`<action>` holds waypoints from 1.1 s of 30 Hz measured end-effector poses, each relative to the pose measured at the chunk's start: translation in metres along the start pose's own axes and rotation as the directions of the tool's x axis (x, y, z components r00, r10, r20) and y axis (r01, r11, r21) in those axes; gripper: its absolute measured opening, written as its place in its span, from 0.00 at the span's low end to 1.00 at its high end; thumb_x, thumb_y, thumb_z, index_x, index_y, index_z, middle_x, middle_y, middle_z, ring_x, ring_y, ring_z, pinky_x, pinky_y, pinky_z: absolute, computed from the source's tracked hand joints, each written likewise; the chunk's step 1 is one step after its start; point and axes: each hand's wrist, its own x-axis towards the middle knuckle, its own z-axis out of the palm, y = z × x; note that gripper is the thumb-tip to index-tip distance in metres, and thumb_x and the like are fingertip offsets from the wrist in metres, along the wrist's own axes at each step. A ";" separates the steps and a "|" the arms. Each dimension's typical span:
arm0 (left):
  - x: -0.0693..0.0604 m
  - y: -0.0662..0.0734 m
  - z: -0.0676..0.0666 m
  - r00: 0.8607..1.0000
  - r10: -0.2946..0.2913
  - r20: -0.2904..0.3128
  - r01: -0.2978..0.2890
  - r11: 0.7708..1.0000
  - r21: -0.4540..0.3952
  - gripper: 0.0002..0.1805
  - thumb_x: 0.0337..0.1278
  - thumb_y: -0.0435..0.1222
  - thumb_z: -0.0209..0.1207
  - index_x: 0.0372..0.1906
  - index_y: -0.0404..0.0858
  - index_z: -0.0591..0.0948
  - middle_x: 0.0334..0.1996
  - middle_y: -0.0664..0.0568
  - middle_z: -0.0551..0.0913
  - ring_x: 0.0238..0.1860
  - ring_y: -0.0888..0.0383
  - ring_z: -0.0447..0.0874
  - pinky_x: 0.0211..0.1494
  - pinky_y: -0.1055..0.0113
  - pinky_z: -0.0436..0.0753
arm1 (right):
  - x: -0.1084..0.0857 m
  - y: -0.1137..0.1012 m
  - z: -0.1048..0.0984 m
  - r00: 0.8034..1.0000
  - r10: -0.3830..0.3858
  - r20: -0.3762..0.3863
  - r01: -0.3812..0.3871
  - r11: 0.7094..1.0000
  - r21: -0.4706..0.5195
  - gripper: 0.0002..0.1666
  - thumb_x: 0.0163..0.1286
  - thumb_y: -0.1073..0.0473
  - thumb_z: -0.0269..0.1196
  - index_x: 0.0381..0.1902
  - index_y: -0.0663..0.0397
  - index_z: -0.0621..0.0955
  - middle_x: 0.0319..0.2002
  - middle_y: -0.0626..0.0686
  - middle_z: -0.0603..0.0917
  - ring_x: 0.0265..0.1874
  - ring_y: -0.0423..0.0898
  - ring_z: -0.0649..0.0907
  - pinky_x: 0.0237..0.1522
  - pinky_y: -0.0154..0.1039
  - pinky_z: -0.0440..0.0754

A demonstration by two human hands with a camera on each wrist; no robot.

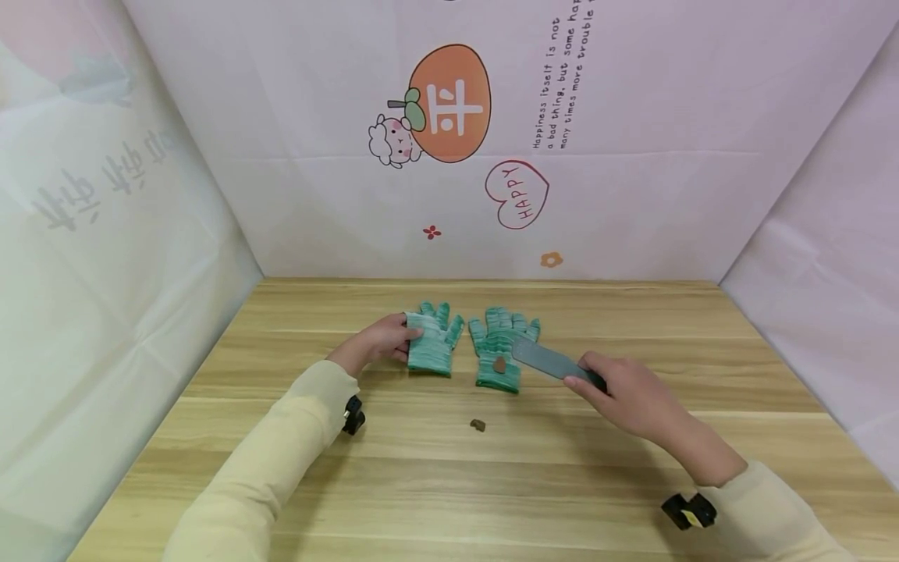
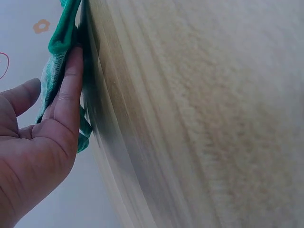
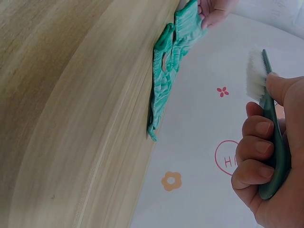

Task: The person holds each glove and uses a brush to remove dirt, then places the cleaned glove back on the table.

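Two green-and-white knit gloves lie side by side on the table. My left hand (image 1: 385,336) pinches the outer edge of the left glove (image 1: 430,347), thumb on top; in the left wrist view its fingers (image 2: 69,90) reach underneath. The right glove (image 1: 497,336) lies flat, with a brown crumb-like piece (image 1: 499,364) on its cuff. In my right hand (image 1: 632,394) is a brush with a green handle (image 3: 276,156) and white bristles (image 3: 255,76). The brush head (image 1: 537,355) is over or beside the right glove; contact cannot be told.
Another small brown piece (image 1: 477,425) lies on the wooden table (image 1: 435,499) in front of the gloves. A white printed cloth (image 1: 316,156) stands behind the table, and similar pale cloth (image 1: 91,312) hangs at both sides.
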 end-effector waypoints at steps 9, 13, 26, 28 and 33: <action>0.001 -0.005 -0.003 1.000 -0.013 -0.002 0.013 1.000 -0.028 0.23 0.75 0.34 0.47 0.68 0.31 0.62 0.45 0.36 0.80 0.41 0.47 0.83 0.43 0.56 0.84 | -0.001 -0.001 0.000 1.000 -0.023 -0.008 0.023 1.000 0.008 0.14 0.74 0.45 0.57 0.30 0.44 0.73 0.15 0.40 0.64 0.12 0.35 0.62 0.16 0.32 0.62; 0.001 -0.006 -0.004 0.999 -0.024 -0.024 0.024 0.999 -0.022 0.23 0.75 0.34 0.48 0.68 0.31 0.62 0.43 0.37 0.79 0.40 0.48 0.83 0.43 0.56 0.84 | 0.000 0.000 0.001 1.000 -0.020 -0.010 0.020 1.000 0.003 0.14 0.74 0.45 0.57 0.30 0.44 0.73 0.15 0.40 0.64 0.12 0.35 0.62 0.16 0.31 0.62; -0.003 -0.005 -0.010 0.993 -0.070 -0.091 0.073 0.997 0.032 0.17 0.74 0.35 0.49 0.58 0.27 0.66 0.41 0.35 0.75 0.32 0.51 0.81 0.37 0.60 0.85 | 0.000 0.003 0.003 1.000 -0.014 0.002 0.014 1.000 -0.014 0.15 0.73 0.43 0.58 0.29 0.43 0.73 0.16 0.39 0.64 0.13 0.35 0.62 0.17 0.32 0.63; -0.005 -0.004 -0.010 0.993 -0.072 -0.098 0.076 0.996 0.038 0.15 0.74 0.34 0.49 0.56 0.27 0.67 0.40 0.35 0.76 0.30 0.51 0.81 0.36 0.60 0.85 | 0.000 0.003 0.003 1.000 -0.011 0.005 0.011 1.000 -0.008 0.15 0.73 0.43 0.58 0.29 0.43 0.73 0.15 0.40 0.64 0.13 0.35 0.62 0.17 0.32 0.63; -0.009 -0.004 -0.012 0.993 -0.066 -0.102 0.071 0.997 0.041 0.08 0.74 0.34 0.49 0.41 0.31 0.67 0.36 0.37 0.77 0.28 0.52 0.82 0.34 0.60 0.85 | -0.001 0.002 0.001 1.000 -0.004 0.021 0.004 1.000 0.009 0.15 0.74 0.44 0.57 0.31 0.45 0.75 0.16 0.41 0.65 0.13 0.36 0.63 0.17 0.32 0.63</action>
